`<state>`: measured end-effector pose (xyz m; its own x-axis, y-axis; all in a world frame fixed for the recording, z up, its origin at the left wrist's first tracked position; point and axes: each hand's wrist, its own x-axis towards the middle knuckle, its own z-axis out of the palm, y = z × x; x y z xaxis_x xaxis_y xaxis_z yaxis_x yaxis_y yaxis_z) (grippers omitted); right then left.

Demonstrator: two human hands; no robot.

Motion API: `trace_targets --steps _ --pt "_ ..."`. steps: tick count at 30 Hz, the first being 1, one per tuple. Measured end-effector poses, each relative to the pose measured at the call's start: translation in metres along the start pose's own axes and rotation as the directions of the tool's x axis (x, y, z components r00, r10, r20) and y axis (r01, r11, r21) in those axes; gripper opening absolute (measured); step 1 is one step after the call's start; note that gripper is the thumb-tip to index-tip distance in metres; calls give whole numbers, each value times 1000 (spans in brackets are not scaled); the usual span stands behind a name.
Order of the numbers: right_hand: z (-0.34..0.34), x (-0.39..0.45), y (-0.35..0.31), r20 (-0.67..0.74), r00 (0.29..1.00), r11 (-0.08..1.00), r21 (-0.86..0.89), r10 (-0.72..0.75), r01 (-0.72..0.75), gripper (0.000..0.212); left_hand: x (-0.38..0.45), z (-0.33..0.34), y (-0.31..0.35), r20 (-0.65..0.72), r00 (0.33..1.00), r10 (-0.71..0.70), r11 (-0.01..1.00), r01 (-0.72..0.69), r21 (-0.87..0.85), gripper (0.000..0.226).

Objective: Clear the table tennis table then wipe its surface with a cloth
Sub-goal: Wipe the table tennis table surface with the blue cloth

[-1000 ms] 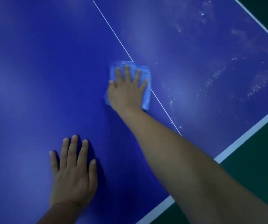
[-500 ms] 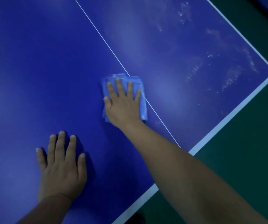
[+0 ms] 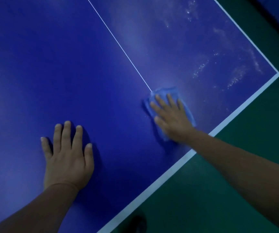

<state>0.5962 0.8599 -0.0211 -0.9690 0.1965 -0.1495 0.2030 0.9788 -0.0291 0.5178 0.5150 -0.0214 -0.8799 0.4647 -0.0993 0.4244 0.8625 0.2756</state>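
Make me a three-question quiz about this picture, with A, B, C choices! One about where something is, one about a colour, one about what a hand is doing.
1. Where is the white dust?
A. near the table's corner
B. under the left hand
C. on the floor

2. What colour is the cloth?
A. red
B. light blue
C. yellow

3. What is the right hand doing?
A. making a fist
B. hanging in the air
C. pressing flat on the cloth

Answers: 1 A, specks speckle the table by its far corner. 2 B, pale blue edges show round the fingers. 3 C, straight fingers lie on it.
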Motion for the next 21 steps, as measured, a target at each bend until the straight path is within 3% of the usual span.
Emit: trace_targets --steps 2,4,8,11,14,17,19,21 --pt "9 -58 -11 32 979 978 -41 -203 204 56 0 1 -1 2 1000 0 1000 0 -1 70" --pt "7 -84 1 57 972 973 -37 -226 228 57 0 1 -1 -1 1000 2 1000 -2 -3 70" --pt "-12 -16 24 30 994 994 7 107 -107 56 -1 0 -1 -1 1000 3 1000 -3 -20 71" --pt "-22 49 2 23 992 990 55 128 -129 59 0 0 -1 1 1000 3 1000 -3 -25 72" --pt "-15 44 -36 8 990 989 -47 -140 140 59 0 0 -1 -1 1000 2 1000 -2 -30 72" --pt "0 -46 -52 60 844 838 -93 -534 537 55 0 -1 -1 -6 1000 -2 1000 2 -31 71" --pt "6 -97 -35 85 769 766 -74 -634 639 53 -1 -1 0 1 1000 0 1000 0 -30 71" --pt "-4 -100 -4 116 781 779 -77 -613 623 53 -1 -2 1 7 1000 0 1000 0 -31 72"
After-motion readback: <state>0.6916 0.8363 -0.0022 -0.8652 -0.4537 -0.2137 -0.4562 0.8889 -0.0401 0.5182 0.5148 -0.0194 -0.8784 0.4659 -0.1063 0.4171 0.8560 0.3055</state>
